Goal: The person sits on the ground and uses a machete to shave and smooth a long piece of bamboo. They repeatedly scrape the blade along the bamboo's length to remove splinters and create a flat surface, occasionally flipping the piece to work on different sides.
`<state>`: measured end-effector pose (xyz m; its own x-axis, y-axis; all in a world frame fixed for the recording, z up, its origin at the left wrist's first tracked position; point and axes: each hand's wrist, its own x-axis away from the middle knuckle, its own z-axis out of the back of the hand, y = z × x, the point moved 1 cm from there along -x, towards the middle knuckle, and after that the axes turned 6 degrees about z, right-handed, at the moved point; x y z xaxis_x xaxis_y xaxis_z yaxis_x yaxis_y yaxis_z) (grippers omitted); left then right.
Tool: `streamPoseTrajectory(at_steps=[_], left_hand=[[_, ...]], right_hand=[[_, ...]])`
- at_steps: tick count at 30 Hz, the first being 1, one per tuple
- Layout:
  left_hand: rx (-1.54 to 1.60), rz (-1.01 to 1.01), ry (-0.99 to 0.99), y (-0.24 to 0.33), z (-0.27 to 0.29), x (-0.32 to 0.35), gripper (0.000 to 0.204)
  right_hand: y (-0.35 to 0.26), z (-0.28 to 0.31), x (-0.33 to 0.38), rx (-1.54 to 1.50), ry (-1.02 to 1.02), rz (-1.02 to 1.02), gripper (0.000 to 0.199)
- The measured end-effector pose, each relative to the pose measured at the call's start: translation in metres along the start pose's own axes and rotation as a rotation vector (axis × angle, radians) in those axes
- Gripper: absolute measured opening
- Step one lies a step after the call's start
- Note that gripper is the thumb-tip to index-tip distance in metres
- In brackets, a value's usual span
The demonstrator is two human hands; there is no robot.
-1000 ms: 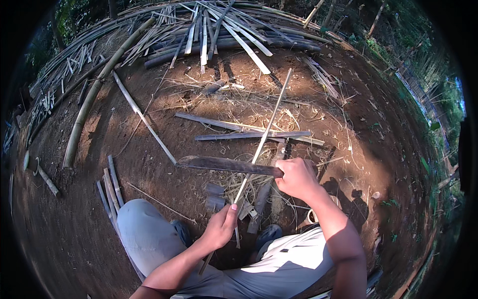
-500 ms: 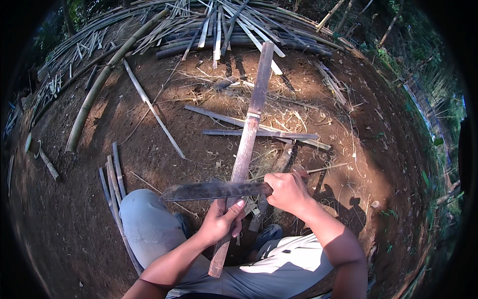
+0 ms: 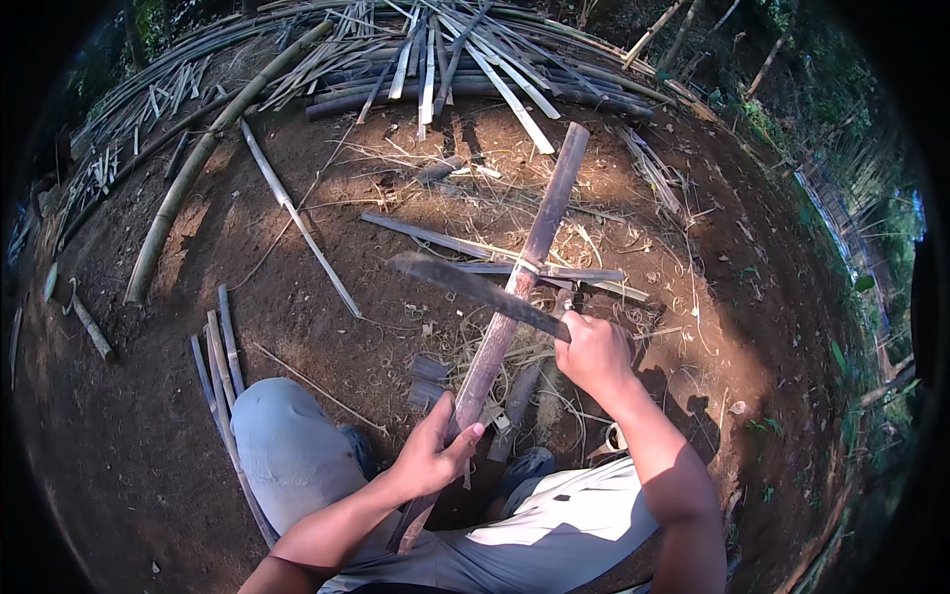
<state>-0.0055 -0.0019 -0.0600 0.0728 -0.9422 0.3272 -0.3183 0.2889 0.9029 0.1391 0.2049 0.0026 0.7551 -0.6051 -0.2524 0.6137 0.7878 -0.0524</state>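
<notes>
Currently: left hand [image 3: 435, 457] is gripping a bamboo stick [image 3: 524, 272] near its lower end; right hand [image 3: 592, 351] is gripping a long knife [image 3: 475, 289], blade lying across the stick.

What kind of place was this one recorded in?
Most likely an outdoor bamboo-working spot at the edge of woodland. The ground is bare dirt, a heap of split bamboo strips lies at the far side, and green plants line the right edge.
</notes>
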Motion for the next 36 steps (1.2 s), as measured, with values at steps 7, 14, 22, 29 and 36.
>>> streamPoseTrajectory(at_steps=[7,14,22,29,36], left_hand=[[0.126,0.092,0.008,0.007,-0.001,-0.001,0.022],[0.081,0.163,-0.087,0.007,0.004,0.002,0.032],[0.118,0.115,-0.125,0.016,0.006,0.018,0.027],[0.137,0.058,-0.152,0.021,0.004,0.010,0.035],[0.063,0.121,-0.137,0.019,0.004,0.012,0.033]], right_hand=[[0.020,-0.007,0.006,0.060,-0.013,-0.035,0.007],[0.045,-0.006,-0.002,0.078,0.009,-0.094,0.005],[0.080,0.015,-0.009,0.102,0.200,-0.352,0.008],[-0.006,0.029,0.026,0.076,0.111,0.188,0.012],[-0.030,0.023,0.024,0.076,0.190,0.358,0.011]])
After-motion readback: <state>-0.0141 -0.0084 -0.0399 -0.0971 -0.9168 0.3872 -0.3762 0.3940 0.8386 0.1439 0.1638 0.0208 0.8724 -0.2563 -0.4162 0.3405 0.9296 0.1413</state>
